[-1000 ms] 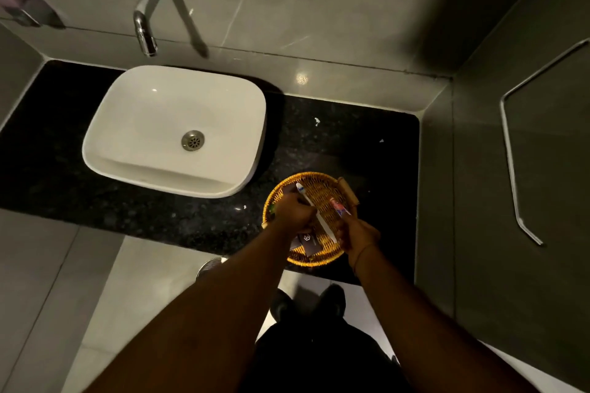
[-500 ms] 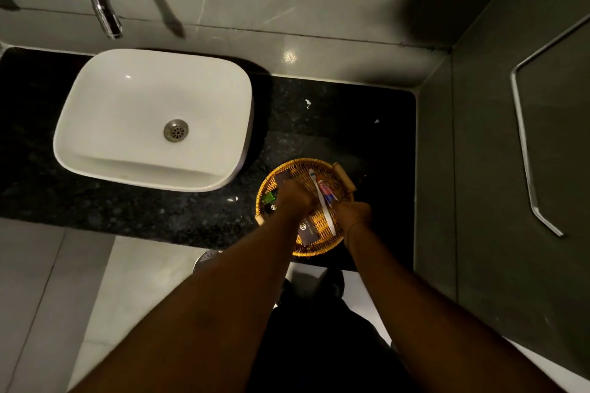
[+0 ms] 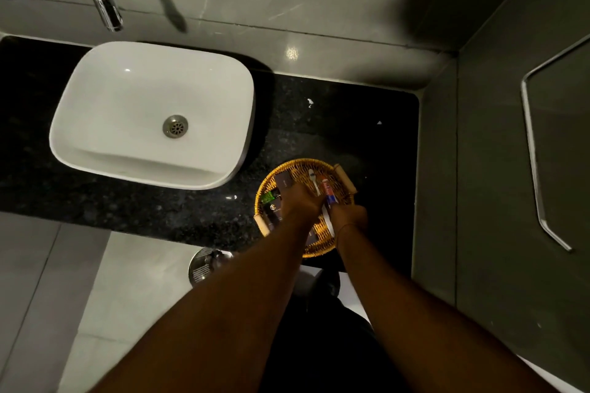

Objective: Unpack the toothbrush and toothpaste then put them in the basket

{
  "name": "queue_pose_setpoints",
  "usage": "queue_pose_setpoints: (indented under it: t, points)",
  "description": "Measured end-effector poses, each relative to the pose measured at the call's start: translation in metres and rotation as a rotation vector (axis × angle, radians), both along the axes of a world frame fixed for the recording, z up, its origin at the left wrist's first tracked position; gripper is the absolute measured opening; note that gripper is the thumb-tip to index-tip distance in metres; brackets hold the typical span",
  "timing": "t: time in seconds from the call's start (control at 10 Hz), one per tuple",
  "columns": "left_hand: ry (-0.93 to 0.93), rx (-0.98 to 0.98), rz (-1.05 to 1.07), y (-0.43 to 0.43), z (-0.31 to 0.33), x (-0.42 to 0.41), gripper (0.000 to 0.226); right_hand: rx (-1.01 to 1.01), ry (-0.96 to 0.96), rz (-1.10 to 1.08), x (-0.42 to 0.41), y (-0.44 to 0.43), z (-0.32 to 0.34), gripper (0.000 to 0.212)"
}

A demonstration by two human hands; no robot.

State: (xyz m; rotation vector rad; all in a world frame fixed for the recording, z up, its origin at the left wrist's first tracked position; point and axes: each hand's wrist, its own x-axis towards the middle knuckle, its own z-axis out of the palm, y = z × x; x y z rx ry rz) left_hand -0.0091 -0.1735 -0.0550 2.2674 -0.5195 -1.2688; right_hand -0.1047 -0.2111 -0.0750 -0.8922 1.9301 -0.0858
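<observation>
A round wicker basket (image 3: 297,164) with wooden handles sits on the black counter near its front edge. Inside it a white toothbrush (image 3: 314,182) lies with its head pointing away from me. Beside the brush, on its right, is a red and blue toothpaste tube (image 3: 329,191). My left hand (image 3: 300,205) is curled over the middle of the basket, its edge against the brush handle; the grip is hidden. My right hand (image 3: 350,215) pinches the near end of the tube at the basket's right side.
Dark small boxes (image 3: 284,182) and a green packet (image 3: 267,198) fill the basket's left half. A white basin (image 3: 95,112) stands to the left under a chrome tap (image 3: 107,9). A grey wall with a metal rail (image 3: 531,150) closes the right side. A bin lid (image 3: 204,263) shows below the counter.
Both hands have lowered the toothbrush and the toothpaste from above the basket down into it. The brush now lies flat along the weave. My view has shifted slightly.
</observation>
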Motion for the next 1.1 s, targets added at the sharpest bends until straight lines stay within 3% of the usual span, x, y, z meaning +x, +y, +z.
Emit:
queue_pose_setpoints:
  t: [0.1,0.2,0.3,0.5,0.7,0.9,1.1]
  points:
    - [-0.016,0.001,-0.033,-0.001,0.004,0.000,0.033,0.010,-0.042,-0.047,0.001,0.001,-0.003,0.050]
    - [-0.009,0.003,-0.034,0.000,0.004,0.002,0.028,0.027,-0.030,0.012,0.001,0.001,-0.004,0.050]
    - [-0.047,0.007,-0.065,0.001,0.004,0.004,0.023,0.043,-0.022,0.105,-0.002,0.001,-0.003,0.036]
    - [-0.087,-0.006,-0.103,0.001,0.010,0.007,0.028,-0.003,0.074,0.225,-0.001,0.010,0.004,0.044]
    - [-0.189,0.020,-0.191,0.003,0.014,0.008,0.028,0.011,0.048,0.156,-0.001,0.008,0.005,0.050]
    - [-0.177,0.034,-0.164,0.004,0.015,0.007,0.026,-0.012,0.085,0.187,0.000,0.006,0.009,0.051]
    - [-0.354,-0.047,-0.133,0.025,0.022,0.012,0.033,-0.300,0.162,0.463,0.003,0.019,0.024,0.049]
